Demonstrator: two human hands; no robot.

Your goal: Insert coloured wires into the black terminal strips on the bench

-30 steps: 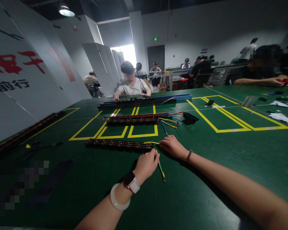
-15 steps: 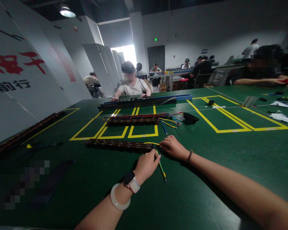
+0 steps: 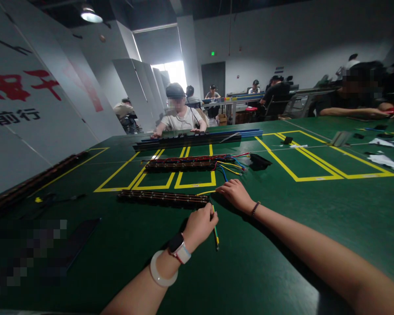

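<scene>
Large hall, dim overall. Green table surface (image 3: pixel 282 245) with yellow taped rectangles (image 3: pixel 318 164). White slanted panels (image 3: pixel 36 109) along left, red and black characters printed on them. Grey back wall (image 3: pixel 282 39), dark door (image 3: pixel 213 76) under small green sign (image 3: pixel 212 53). Bright opening, probably window (image 3: pixel 175 72), behind white partitions (image 3: pixel 141 87). Round ceiling lamp (image 3: pixel 91 15) lit at top left. Further work tables (image 3: pixel 243 98) at back, seated people (image 3: pixel 179 113) along them.

Dim hall, glare from a far doorway (image 3: pixel 175 72), wide-angle bending at the edges
</scene>
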